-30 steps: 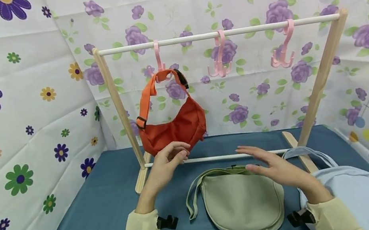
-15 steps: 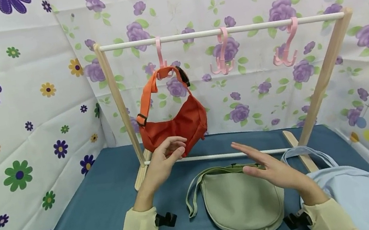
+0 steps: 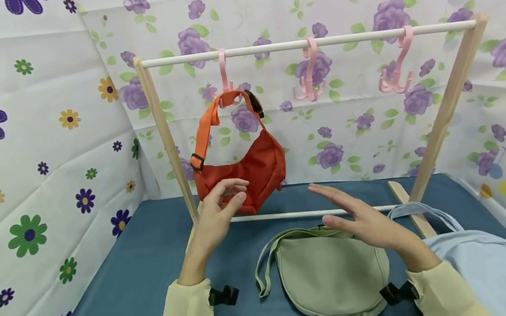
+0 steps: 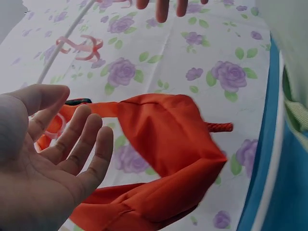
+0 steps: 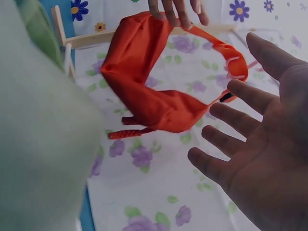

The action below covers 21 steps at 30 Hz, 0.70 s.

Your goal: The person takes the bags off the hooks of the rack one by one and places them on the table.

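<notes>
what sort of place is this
Perhaps a staged tabletop booth: printed sheets close off the back and sides, and a rack with pink hooks, one bearing an orange bag, stands on a blue surface.

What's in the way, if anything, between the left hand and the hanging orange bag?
Nothing visible is in the way. The left hand is in front of the orange shoulder bag, and no other thing shows between them in any view.

Matt cloth red bag point(image 3: 262, 167), smooth plastic hooks point(image 3: 308, 74), wooden posts point(image 3: 449, 107)
</notes>
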Each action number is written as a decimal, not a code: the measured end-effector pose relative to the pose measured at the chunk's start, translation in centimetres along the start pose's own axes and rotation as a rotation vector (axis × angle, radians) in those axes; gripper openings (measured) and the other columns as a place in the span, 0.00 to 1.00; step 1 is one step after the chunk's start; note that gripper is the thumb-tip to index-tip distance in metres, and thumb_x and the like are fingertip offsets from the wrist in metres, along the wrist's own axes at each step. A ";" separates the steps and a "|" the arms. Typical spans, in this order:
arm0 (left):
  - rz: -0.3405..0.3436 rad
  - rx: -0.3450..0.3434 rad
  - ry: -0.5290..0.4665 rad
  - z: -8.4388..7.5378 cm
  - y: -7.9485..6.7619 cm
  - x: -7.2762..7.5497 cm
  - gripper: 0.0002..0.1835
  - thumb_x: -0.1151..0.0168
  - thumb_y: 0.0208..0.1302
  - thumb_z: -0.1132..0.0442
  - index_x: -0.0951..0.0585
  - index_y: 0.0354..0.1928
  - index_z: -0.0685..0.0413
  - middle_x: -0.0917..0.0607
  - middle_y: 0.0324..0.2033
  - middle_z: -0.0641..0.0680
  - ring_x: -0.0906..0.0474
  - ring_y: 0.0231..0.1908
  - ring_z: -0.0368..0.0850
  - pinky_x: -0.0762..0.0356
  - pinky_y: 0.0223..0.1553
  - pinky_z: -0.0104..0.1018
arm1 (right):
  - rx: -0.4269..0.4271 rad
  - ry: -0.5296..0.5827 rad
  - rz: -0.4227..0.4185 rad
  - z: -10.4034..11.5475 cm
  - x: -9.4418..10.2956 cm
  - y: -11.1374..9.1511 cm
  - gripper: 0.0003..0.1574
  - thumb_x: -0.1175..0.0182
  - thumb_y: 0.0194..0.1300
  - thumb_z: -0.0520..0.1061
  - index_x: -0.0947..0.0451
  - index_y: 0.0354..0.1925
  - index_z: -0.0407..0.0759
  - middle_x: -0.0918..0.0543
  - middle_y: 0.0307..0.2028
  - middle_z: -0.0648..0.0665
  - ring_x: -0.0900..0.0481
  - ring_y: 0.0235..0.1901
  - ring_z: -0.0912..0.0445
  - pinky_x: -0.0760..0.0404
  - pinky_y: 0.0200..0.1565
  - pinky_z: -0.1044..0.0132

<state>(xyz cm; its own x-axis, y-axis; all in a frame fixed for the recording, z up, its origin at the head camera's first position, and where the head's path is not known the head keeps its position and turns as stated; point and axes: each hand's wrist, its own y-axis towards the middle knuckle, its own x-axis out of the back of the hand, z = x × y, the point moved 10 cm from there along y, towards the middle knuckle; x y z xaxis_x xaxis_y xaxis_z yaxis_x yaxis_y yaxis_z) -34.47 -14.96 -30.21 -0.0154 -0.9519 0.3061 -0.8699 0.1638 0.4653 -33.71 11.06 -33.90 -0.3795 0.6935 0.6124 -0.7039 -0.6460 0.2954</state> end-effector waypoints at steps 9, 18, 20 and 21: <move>-0.082 -0.056 0.010 -2.1 1.6 2.8 0.14 0.40 0.78 0.60 0.19 0.60 0.58 0.17 0.55 0.58 0.21 0.54 0.50 0.22 0.55 0.44 | 0.027 -0.025 -0.029 2.4 2.0 2.1 0.39 0.45 0.82 0.48 0.46 0.81 0.68 0.46 0.81 0.53 0.50 0.81 0.49 0.46 0.75 0.36; -0.159 -0.138 0.004 -4.1 3.5 4.6 0.14 0.40 0.78 0.61 0.21 0.59 0.60 0.19 0.51 0.59 0.19 0.47 0.45 0.18 0.49 0.39 | 0.089 -0.032 -0.056 4.7 3.9 3.4 0.38 0.44 0.81 0.45 0.43 0.81 0.64 0.44 0.81 0.52 0.47 0.80 0.53 0.45 0.76 0.43; -0.167 -0.147 0.004 -4.3 3.8 4.8 0.13 0.40 0.78 0.63 0.20 0.59 0.61 0.18 0.50 0.58 0.19 0.46 0.45 0.18 0.48 0.40 | 0.095 -0.031 -0.066 4.9 4.2 3.6 0.38 0.44 0.81 0.45 0.43 0.81 0.64 0.43 0.80 0.53 0.46 0.79 0.54 0.44 0.76 0.44; -0.173 -0.151 0.008 -4.4 3.9 4.9 0.13 0.40 0.78 0.63 0.20 0.58 0.61 0.18 0.49 0.57 0.19 0.45 0.45 0.18 0.48 0.41 | 0.100 -0.032 -0.072 5.0 4.4 3.7 0.38 0.44 0.81 0.44 0.43 0.81 0.64 0.43 0.80 0.53 0.46 0.79 0.55 0.44 0.76 0.45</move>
<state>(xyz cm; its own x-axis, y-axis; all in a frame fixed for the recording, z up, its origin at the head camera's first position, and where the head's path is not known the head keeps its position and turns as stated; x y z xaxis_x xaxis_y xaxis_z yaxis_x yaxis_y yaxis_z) -35.76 -17.82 -23.21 0.1320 -0.9672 0.2172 -0.7756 0.0357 0.6302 -35.00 10.12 -26.50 -0.3101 0.7297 0.6094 -0.6648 -0.6247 0.4096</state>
